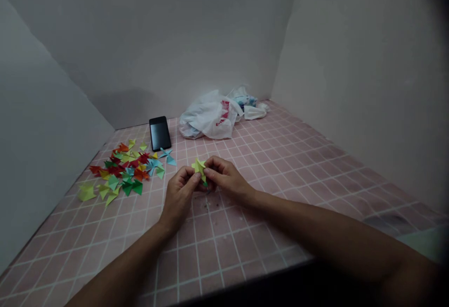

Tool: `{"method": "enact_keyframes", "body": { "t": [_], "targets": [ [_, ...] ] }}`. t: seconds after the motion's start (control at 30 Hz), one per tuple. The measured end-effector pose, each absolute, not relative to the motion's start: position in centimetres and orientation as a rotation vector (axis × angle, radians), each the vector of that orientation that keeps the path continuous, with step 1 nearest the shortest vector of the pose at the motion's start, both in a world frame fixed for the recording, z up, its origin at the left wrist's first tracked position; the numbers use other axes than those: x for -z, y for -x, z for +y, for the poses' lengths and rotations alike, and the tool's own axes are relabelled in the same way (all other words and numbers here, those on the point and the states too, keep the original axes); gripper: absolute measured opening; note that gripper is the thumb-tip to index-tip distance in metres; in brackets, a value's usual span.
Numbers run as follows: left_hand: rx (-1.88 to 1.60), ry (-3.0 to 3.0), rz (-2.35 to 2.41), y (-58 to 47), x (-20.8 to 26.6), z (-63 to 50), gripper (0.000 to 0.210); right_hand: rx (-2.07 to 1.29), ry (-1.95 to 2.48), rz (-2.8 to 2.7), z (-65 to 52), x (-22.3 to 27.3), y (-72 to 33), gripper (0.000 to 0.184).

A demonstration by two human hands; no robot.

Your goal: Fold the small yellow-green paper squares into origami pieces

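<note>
Between my two hands is a small folded yellow paper piece (199, 167), held just above the pink tiled surface. My left hand (179, 192) pinches its left side with thumb and fingers. On the other side, the thumb and fingers of my right hand (228, 180) close on its right edge. A bit of green shows just below the yellow paper; whether it is part of the same piece I cannot tell. Off to the left lies a loose pile of folded paper pieces (131, 186) in red, orange, yellow, green and light blue.
A black phone (160, 133) lies behind the pile. Against the back wall sits a crumpled white plastic bag (206, 113) with red print, beside another bundle (245, 101) of white and blue plastic. Walls close in the tiled surface (280, 157) at left, back and right.
</note>
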State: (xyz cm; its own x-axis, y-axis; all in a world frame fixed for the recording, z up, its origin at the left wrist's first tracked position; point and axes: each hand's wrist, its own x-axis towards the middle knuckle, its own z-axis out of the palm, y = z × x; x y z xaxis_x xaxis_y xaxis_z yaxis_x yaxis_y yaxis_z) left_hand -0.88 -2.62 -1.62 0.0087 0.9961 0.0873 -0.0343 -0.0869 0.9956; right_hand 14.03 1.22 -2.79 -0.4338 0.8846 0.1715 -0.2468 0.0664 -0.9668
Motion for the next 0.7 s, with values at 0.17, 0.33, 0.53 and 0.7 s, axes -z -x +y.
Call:
{"method": "enact_keyframes", "body": {
  "t": [0.17, 0.33, 0.53, 0.7],
  "targets": [
    [-1.237, -1.252, 1.128, 0.86, 1.97, -2.57, 0.021, -1.532, 0.744, -1.391, 1.3, 3.11, -13.83, 0.027],
    [-1.265, -1.408, 1.204, 0.86, 1.89, -2.54, 0.016, -1.182, 0.87, -1.45, 1.27, 2.79, -13.89, 0.015],
    [-1.327, -1.884, 1.317, 0.82, 1.28, -2.71, 0.012, -1.019, 0.873, -1.588, 1.21, 2.44, -14.14, 0.008],
    [-1.283, -2.092, 1.371, 1.17, 1.49, -2.5, 0.008, -1.279, 0.739, -1.484, 1.1, 2.72, -13.9, 0.013]
  ]
}}
